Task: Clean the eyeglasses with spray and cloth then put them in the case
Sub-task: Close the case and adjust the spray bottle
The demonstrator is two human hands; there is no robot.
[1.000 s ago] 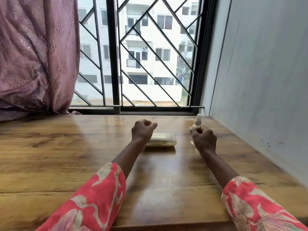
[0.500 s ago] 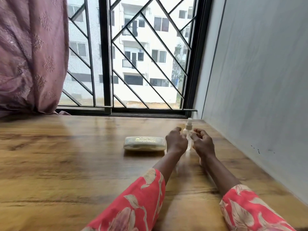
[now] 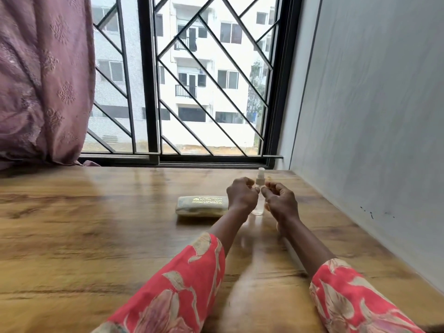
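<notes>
A small clear spray bottle [image 3: 259,205] with a white pump top stands upright on the wooden table [image 3: 96,236], towards the back right. My left hand [image 3: 242,197] is curled just left of the bottle, its fingers hidden behind the knuckles. My right hand [image 3: 280,203] is just right of it, fingers loosely bent and apart, fingertips at the bottle's neck. A closed beige eyeglass case [image 3: 201,205] with gold lettering lies flat immediately left of my left hand. No eyeglasses or cloth are in view.
A grey wall [image 3: 372,116] runs along the table's right side. The barred window [image 3: 192,92] closes off the back edge, and a mauve curtain [image 3: 40,80] hangs at the back left. Both of my forearms, in red floral sleeves, rest over the table's near right part.
My left hand has crossed from over the case to the left side of the spray bottle. My right hand stayed by the bottle. The camera view shifted right.
</notes>
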